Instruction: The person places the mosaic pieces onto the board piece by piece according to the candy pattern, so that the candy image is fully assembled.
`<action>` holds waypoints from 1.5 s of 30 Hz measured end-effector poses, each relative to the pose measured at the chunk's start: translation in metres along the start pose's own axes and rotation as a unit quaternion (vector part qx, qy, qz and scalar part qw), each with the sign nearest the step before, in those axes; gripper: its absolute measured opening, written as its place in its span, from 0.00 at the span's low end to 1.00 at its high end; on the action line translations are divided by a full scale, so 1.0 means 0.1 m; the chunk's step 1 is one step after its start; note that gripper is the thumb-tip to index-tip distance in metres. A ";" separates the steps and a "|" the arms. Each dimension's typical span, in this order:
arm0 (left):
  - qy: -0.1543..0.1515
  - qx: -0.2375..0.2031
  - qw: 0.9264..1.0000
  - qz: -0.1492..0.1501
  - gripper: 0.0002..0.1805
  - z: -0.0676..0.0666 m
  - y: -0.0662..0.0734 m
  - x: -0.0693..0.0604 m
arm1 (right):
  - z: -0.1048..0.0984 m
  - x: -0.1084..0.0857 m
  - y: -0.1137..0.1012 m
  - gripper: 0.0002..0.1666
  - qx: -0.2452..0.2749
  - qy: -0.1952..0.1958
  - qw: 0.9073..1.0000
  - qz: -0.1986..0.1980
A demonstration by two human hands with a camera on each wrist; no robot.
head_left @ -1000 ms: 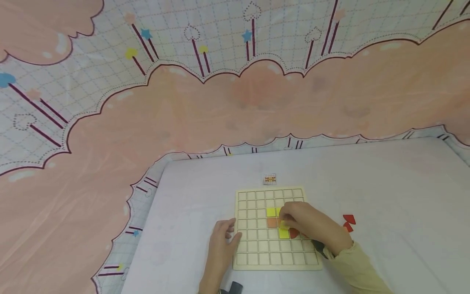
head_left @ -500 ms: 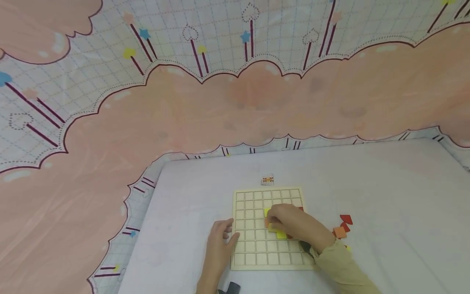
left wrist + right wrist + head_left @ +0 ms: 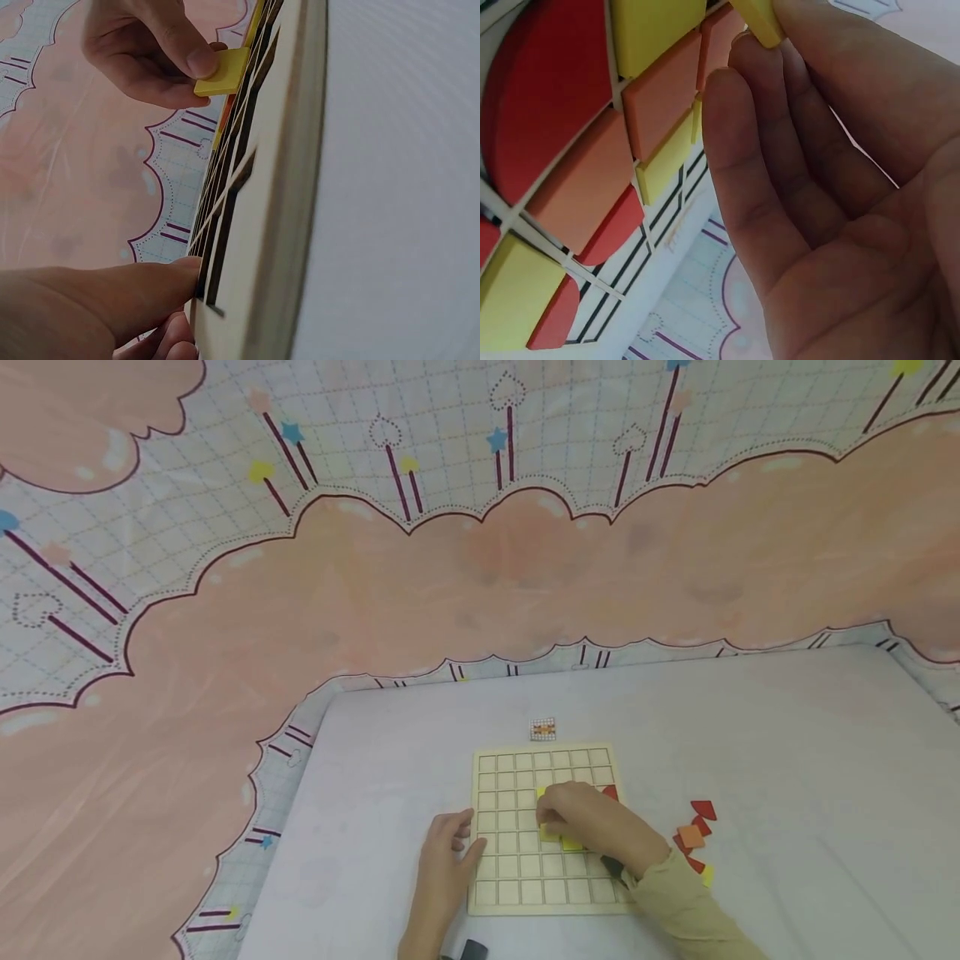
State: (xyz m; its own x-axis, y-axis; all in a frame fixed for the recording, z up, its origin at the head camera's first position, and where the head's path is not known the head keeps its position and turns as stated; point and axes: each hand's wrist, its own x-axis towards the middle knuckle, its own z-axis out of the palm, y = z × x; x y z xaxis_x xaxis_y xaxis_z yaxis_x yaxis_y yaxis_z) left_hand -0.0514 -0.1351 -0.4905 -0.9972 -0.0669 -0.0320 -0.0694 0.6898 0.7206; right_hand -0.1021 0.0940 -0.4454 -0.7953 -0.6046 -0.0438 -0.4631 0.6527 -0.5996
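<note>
A pale gridded board (image 3: 510,867) lies on the white table. My right hand (image 3: 585,817) is over its middle, pinching a yellow square tile (image 3: 225,73) between thumb and fingers. In the left wrist view that tile is tilted at the grid's surface. The right wrist view shows tiles set in the cells: a red rounded piece (image 3: 555,97), an orange square (image 3: 664,97) and a yellow square (image 3: 660,37) among them. My left hand (image 3: 444,868) rests at the board's left edge, thumb tip touching the rim. The right hand covers part of the pattern in the head view.
Right of the board lie loose tiles: an orange square (image 3: 691,837), several red pieces (image 3: 703,810) and a yellow one (image 3: 707,877). A small patterned card (image 3: 543,729) lies beyond the far edge. A cloud-printed cloth (image 3: 450,585) rises behind the table.
My right hand has moved left across the board with the yellow tile, towards the pattern's left side. The left hand stays at the edge. The whole head view has shifted slightly.
</note>
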 end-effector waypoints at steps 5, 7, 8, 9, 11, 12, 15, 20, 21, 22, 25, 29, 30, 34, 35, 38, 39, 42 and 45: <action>0.001 0.002 1.000 0.000 0.24 -0.01 0.01 0.01 | 0.01 0.01 0.00 0.09 -0.003 0.004 1.000 -0.009; 0.003 0.001 1.000 -0.001 0.24 -0.01 0.02 0.01 | 0.01 0.02 0.00 0.10 0.004 0.002 1.000 -0.006; 0.003 0.001 1.000 -0.001 0.24 -0.01 0.02 0.01 | 0.02 0.01 0.00 0.10 0.004 0.002 1.000 -0.005; 0.003 0.001 1.000 -0.001 0.24 -0.01 0.02 0.01 | 0.02 0.01 0.00 0.10 0.005 0.002 1.000 -0.005; 0.003 0.000 1.000 -0.002 0.24 -0.01 0.02 0.00 | 0.04 0.00 0.00 0.10 0.003 0.003 1.000 -0.007; 0.004 -0.001 1.000 0.001 0.24 -0.01 0.02 0.00 | 0.04 0.00 0.00 0.10 0.002 0.003 1.000 -0.010; 0.006 -0.002 1.000 0.005 0.24 0.00 0.03 -0.01 | 0.05 -0.02 0.01 0.12 -0.003 0.008 1.000 -0.021; 0.007 -0.003 1.000 0.006 0.24 0.00 0.02 -0.02 | 0.04 -0.05 0.02 0.12 -0.006 0.012 1.000 -0.020; 0.007 -0.004 1.000 0.006 0.24 0.00 0.02 -0.02 | 0.03 -0.06 0.02 0.11 -0.005 0.011 1.000 -0.013; 0.007 -0.004 1.000 0.006 0.24 0.00 0.02 -0.02 | 0.02 -0.08 0.02 0.09 -0.005 0.012 1.000 -0.005; 0.006 -0.003 1.000 0.006 0.24 0.00 0.02 -0.02 | -0.02 -0.15 0.02 0.05 -0.015 0.022 1.000 0.012; 0.006 -0.001 1.000 0.000 0.24 0.00 0.03 -0.02 | -0.09 -0.23 0.05 0.05 -0.035 0.037 0.999 0.005; 0.006 0.000 1.000 0.000 0.24 0.00 0.02 -0.02 | -0.12 -0.25 0.06 0.06 -0.037 0.038 0.999 0.004; 0.008 0.002 1.000 0.003 0.24 0.00 0.04 -0.02 | -0.21 -0.34 0.11 0.10 -0.049 0.036 0.998 0.008; 0.008 0.002 1.000 0.003 0.24 0.00 0.04 -0.02 | -0.23 -0.37 0.12 0.08 -0.051 0.036 0.998 0.014; 0.006 0.002 1.000 0.002 0.23 0.00 0.04 -0.02 | -0.29 -0.44 0.17 0.06 -0.061 0.034 0.997 0.036; 0.005 0.003 1.000 0.001 0.23 -0.01 0.04 -0.01 | -0.31 -0.47 0.18 0.06 -0.064 0.032 0.996 0.044; 0.002 0.007 1.000 -0.002 0.23 -0.01 0.05 -0.02 | -0.36 -0.54 0.23 0.06 -0.069 0.031 0.995 0.063; 0.000 0.012 1.000 -0.003 0.24 -0.01 0.05 -0.03 | -0.40 -0.63 0.27 0.06 -0.071 0.029 0.994 0.081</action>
State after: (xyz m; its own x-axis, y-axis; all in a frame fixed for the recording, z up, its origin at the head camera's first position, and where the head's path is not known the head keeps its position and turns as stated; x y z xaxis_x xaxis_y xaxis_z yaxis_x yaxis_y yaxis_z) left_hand -0.0487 -0.1320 -0.4863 -0.9968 -0.0715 -0.0360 -0.0761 0.7067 0.7034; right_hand -0.0801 0.1677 -0.4272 -0.8832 -0.4616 -0.0830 -0.3743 0.8003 -0.4685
